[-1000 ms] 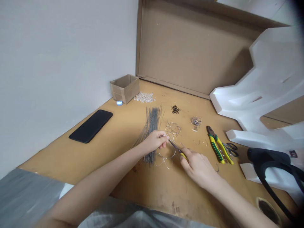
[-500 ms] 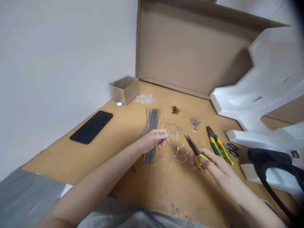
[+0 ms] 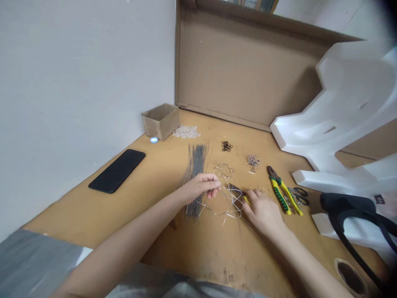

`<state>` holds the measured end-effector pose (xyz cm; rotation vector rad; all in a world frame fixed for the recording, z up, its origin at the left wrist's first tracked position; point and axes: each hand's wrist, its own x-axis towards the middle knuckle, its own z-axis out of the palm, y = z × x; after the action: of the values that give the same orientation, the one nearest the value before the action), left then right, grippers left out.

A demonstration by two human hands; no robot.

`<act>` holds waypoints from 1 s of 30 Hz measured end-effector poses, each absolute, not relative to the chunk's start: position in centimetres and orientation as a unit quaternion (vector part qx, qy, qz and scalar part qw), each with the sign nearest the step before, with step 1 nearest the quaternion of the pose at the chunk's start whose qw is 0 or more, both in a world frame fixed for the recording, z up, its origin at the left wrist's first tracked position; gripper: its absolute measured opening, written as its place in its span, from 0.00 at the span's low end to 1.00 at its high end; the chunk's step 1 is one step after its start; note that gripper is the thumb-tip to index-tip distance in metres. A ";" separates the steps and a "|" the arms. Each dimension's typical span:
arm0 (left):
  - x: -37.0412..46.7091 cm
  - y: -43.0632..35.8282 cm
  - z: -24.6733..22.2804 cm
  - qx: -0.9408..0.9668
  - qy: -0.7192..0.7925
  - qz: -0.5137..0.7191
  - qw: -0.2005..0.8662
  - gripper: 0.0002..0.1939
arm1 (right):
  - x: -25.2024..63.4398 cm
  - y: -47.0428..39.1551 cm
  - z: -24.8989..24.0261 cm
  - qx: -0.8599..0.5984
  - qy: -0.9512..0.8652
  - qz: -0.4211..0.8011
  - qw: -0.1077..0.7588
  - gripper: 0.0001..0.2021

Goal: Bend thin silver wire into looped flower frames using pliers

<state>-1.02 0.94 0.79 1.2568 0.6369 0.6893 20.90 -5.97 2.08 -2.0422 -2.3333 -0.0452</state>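
Observation:
My left hand (image 3: 207, 185) pinches a looped piece of thin silvery wire (image 3: 237, 203) bent into several curved arcs. Yellow-handled needle-nose pliers (image 3: 237, 189) are in my right hand (image 3: 262, 209), their dark jaws pointing left at the wire loops. Whether the jaws grip the wire I cannot tell. Under and behind my left hand lies a bundle of straight grey wires (image 3: 197, 163). Another ring of bent wire (image 3: 223, 169) rests on the table just beyond my fingertips.
Green-and-yellow pliers (image 3: 279, 188) and scissors (image 3: 300, 194) lie at right. Farther back are black rings (image 3: 227, 146), a small wire coil (image 3: 253, 160), clear beads (image 3: 187, 131) and a cardboard box (image 3: 161, 122). A black phone (image 3: 118, 170) lies left; white foam (image 3: 297, 136) stands right.
My right hand has turned palm down and moved left, bringing the needle-nose pliers to the wire loops. My left hand stays nearly in place, still pinching the wire. The view has shifted slightly.

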 end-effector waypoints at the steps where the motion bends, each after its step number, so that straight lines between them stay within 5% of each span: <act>1: -1.0 0.9 0.7 0.577 0.291 0.314 0.696 0.13 | 20.8 -5.8 1.4 -0.656 -0.754 -0.026 0.017 0.14; 5: -1.0 0.8 0.8 0.600 0.295 0.324 0.669 0.13 | 20.8 -5.6 0.2 -0.647 -0.762 -0.010 0.035 0.16; 8: -1.0 0.7 1.1 0.597 0.283 0.332 0.673 0.12 | 20.8 -5.2 1.1 -0.615 -0.768 0.091 0.151 0.17; 12: -0.9 0.7 1.2 0.585 0.280 0.358 0.672 0.12 | 20.1 -4.1 2.7 -0.572 -0.636 0.386 0.346 0.22; 15: -0.9 1.0 1.0 0.577 0.285 0.391 0.658 0.12 | 19.1 -3.3 3.3 -0.490 -0.546 0.578 0.358 0.21; 30: -1.1 2.0 0.2 0.590 0.294 0.387 0.645 0.13 | 16.8 -0.3 3.0 -0.502 -0.550 0.532 0.403 0.14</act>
<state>-1.11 1.98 0.21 1.3423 0.6698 0.8819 16.78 -0.33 2.99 -1.2685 -1.3889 1.3432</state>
